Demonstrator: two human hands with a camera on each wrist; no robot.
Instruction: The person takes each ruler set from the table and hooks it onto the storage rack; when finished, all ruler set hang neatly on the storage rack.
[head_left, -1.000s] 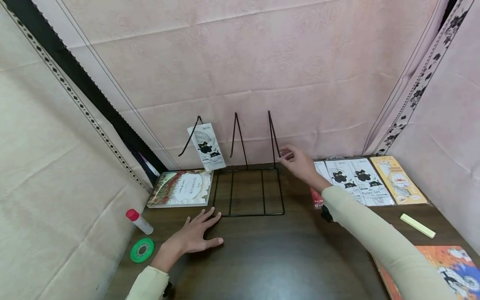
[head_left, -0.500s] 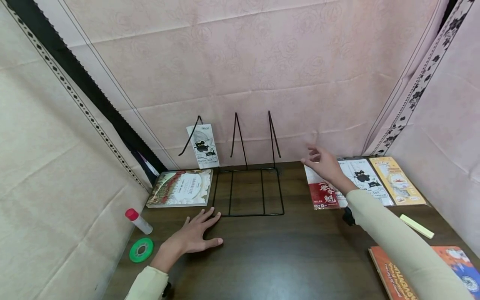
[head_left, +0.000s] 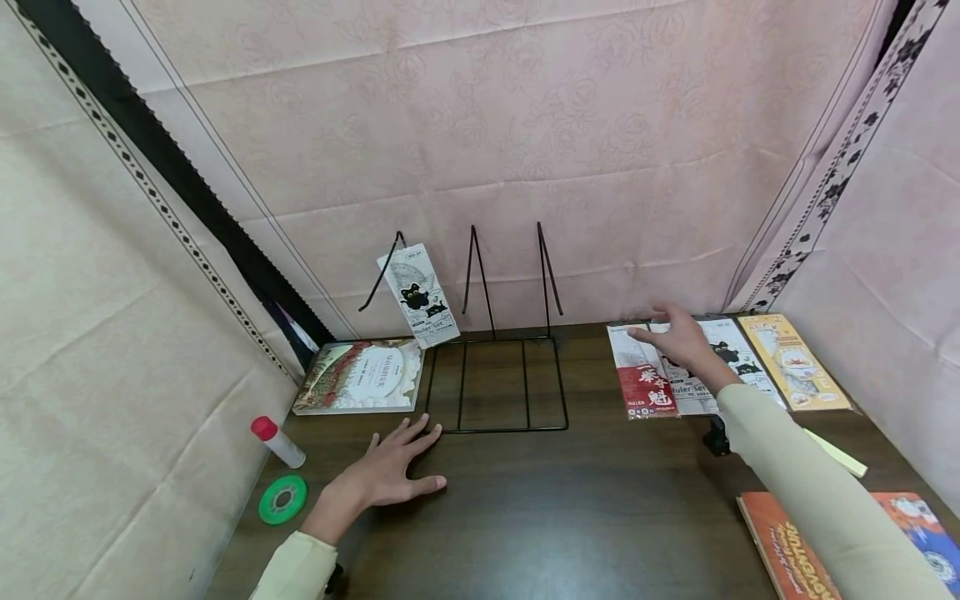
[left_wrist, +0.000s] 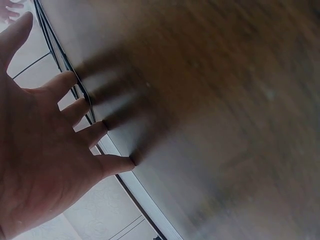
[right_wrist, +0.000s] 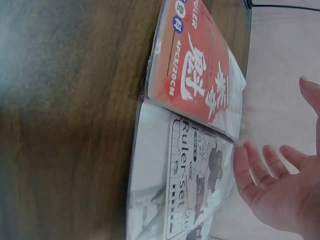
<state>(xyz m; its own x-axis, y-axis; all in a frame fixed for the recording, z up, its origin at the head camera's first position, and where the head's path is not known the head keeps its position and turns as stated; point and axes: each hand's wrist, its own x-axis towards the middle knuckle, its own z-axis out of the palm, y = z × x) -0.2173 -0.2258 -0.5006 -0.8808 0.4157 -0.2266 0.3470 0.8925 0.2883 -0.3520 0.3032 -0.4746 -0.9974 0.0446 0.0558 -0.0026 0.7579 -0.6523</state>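
Note:
My left hand [head_left: 393,467] rests on the table with its fingers spread, its fingertips by the front left corner of a black wire display rack [head_left: 498,431]. From the rack's left hook hangs a white ruler-set packet [head_left: 420,296] with black cat drawings, tilted. At the right, my right hand [head_left: 681,340] reaches over a row of packets. Its fingers look straight in the right wrist view, the fingertips at the far edge of a white ruler-set packet [right_wrist: 187,175]. Beside that one lies a red-and-white ruler packet [right_wrist: 192,70]. Whether the fingertips touch the packet is hard to tell.
A yellow packet [head_left: 795,362] ends the row. An orange-and-blue book [head_left: 795,550] and a pale yellow strip [head_left: 843,457] lie partly behind my right sleeve. At left are a picture-covered book [head_left: 360,379], a red-capped glue stick [head_left: 279,442] and a green ring [head_left: 283,500].
My right hand has moved right, from the rack's right hook to the packets. The hung packet has swung back and forth on its hook. My left hand has stayed put.

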